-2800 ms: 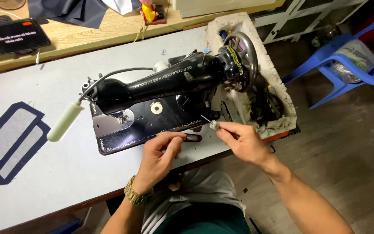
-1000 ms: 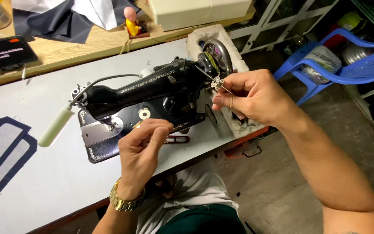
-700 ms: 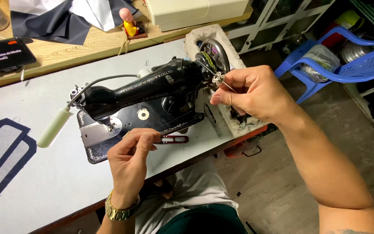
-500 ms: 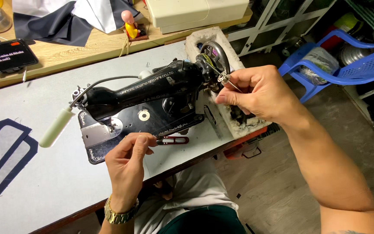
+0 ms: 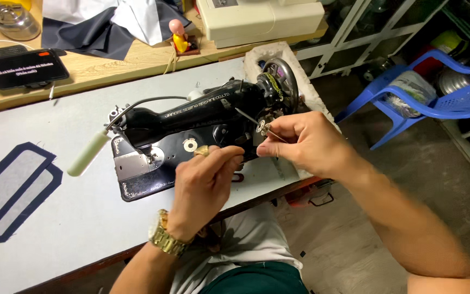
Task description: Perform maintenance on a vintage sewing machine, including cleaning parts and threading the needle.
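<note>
Your right hand point(image 5: 311, 144) pinches a small round silver metal part on a thin pin point(image 5: 263, 128) just beside the handwheel of the black cast-iron sewing machine point(image 5: 191, 125); your left hand point(image 5: 205, 182), fingers curled, holds a small brass-coloured piece point(image 5: 201, 151) over the machine's bed on the white tabletop point(image 5: 55, 218)

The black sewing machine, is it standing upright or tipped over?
Tipped over: the black sewing machine lies on its back on the white table, metal base plate facing the camera.
</note>
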